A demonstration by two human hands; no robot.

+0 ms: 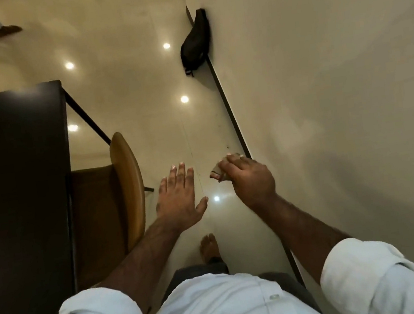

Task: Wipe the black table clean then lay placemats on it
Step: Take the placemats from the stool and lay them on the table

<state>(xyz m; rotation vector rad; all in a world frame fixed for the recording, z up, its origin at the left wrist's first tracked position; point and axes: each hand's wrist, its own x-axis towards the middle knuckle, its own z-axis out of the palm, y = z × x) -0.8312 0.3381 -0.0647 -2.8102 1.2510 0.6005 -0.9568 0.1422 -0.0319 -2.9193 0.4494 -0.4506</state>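
Black table [18,168] dark, glossy top | L hand [179,197] flat, fingers straight | R hand [250,177] grips small pale wad [216,174]

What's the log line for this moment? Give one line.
phase: standing beside table | left hand: open, empty | right hand: grips pale wad | chair: against table | wiping: not under way

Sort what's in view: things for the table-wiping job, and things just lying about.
For the job: black table; pale wad, possibly the wiping cloth, gripped in the right hand; left hand, open and empty.
Lying about: black bag on the floor against the wall; tan chair tucked at the table.
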